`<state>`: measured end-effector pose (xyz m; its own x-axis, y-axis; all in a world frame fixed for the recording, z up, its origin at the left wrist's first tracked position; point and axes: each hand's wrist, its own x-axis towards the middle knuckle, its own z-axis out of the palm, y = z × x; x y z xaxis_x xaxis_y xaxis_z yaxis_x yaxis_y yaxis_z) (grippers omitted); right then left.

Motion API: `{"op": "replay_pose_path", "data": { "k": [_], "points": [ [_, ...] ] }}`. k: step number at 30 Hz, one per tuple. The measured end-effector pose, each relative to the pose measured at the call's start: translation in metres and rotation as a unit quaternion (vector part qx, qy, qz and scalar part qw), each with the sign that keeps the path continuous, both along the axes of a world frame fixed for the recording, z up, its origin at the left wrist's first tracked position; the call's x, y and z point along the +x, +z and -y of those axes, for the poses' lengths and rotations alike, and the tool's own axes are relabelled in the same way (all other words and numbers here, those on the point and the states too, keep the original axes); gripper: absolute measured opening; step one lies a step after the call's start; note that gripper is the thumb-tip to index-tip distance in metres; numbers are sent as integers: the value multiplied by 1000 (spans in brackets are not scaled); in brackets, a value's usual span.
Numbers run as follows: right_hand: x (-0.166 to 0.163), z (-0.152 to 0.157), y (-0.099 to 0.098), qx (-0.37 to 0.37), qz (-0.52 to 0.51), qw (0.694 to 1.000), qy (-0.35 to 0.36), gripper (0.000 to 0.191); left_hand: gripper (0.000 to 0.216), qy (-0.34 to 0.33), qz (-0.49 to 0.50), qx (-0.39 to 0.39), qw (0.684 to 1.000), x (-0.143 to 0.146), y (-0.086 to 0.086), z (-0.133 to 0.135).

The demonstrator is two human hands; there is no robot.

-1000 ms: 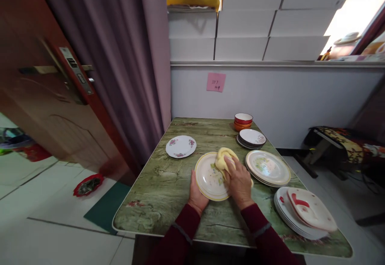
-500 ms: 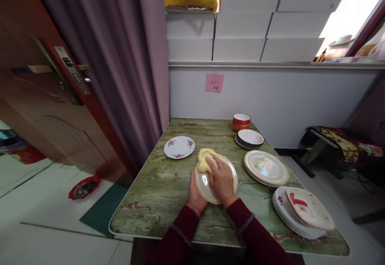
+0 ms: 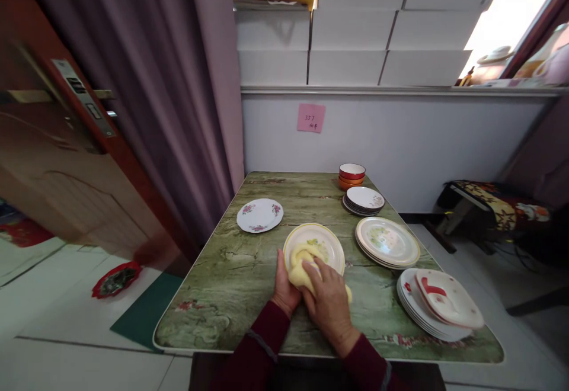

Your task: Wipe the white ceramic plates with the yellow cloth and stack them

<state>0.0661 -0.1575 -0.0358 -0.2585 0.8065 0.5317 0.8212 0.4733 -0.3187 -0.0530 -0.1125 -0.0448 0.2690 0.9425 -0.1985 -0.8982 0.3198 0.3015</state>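
A round white plate with a yellow rim and a green leafy print is held just over the table. My left hand grips its left edge, thumb up along the rim and the other fingers hidden underneath. Bunched under my right hand is a yellow cloth, pressed against the near left part of the plate's face. Farther left lies a white scalloped plate with pink flowers, apart from both hands.
Along the table's right side stand stacked red and orange bowls, dark-edged plates, large oval plates and white plates under a squarish red-marked dish. A pink note is on the wall.
My right hand has drawn the cloth from the plate's upper left down toward its near edge, uncovering the green print. The whole view has shifted slightly.
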Motion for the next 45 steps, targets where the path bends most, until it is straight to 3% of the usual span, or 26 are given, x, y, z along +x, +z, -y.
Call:
{"op": "replay_pose_path", "data": {
  "k": [4,7,9,12,14,16,20,22,28,31,34,36,40,43,45],
  "points": [
    [-9,-34,22,5,-10,999,42,47,69,18,2,-17,1000,1,4,2],
    [14,-65,32,-6,-77,997,-17,47,69,26,-8,-7,1000,2,3,0],
    [39,-78,33,-37,-219,972,-82,46,70,25,-14,-3,1000,2,1,-1],
    [75,-82,32,-127,-487,852,-144,53,76,34,-16,6,999,-1,-1,-2],
    [87,-78,30,-182,-565,793,-136,57,82,51,-12,19,998,-3,-2,-2],
    [88,-72,30,-244,-616,745,-71,59,80,62,-4,33,998,-4,-3,-2],
    [67,-64,28,-381,-740,545,106,66,60,24,5,11,1000,-3,-4,3],
    [56,-60,26,-406,-750,503,141,67,60,19,-8,-25,999,-1,0,6],
    [32,-38,28,-413,-754,488,150,51,58,110,-54,-112,986,5,29,9],
    [11,-21,37,-350,-777,507,132,58,53,158,-59,-116,979,16,42,9],
    [-12,-7,43,-256,-810,519,93,65,51,163,-60,-103,979,32,48,13],
    [-17,-5,44,-232,-819,521,58,66,47,167,-87,-82,979,41,48,18],
    [10,-19,40,-310,-782,539,35,48,41,179,-171,-2,969,41,41,32],
    [44,-33,43,-383,-746,540,68,41,36,138,-172,-3,975,17,45,36],
    [63,-38,50,-423,-715,547,99,43,32,104,-186,1,977,-4,56,34]
  ]
}}
